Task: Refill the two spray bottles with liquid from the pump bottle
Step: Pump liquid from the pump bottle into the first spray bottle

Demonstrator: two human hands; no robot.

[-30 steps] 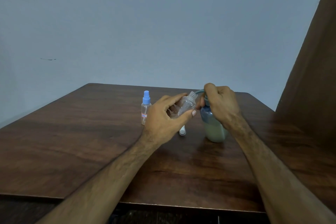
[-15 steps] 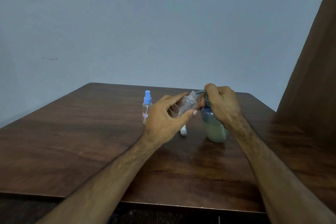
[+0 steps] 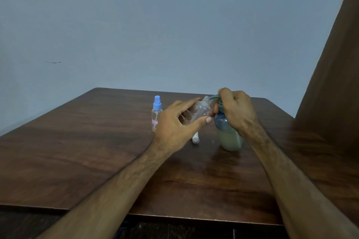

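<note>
One bottle (image 3: pixel 200 111) uncapped in our left hand (image 3: pixel 177 124), neck at the spout — right hand (image 3: pixel 236 109) grips the pump bottle (image 3: pixel 229 134); next, press steadily.

Dark wooden table (image 3: pixel 81 153) with a smooth, glossy grain; clear plastic spray bottles (image 3: pixel 200 111) (image 3: pixel 156 118); translucent bluish plastic pump bottle (image 3: pixel 227 134); matt painted wall (image 3: pixel 155 25).

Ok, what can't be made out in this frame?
- Pump bottle head: mostly covered by the right hand, head view.
- Liquid flow into the open spray bottle: too small; left hand hides its base.
- White cap: partly behind the left hand.
- Standing spray bottle label: too small to read.
</note>
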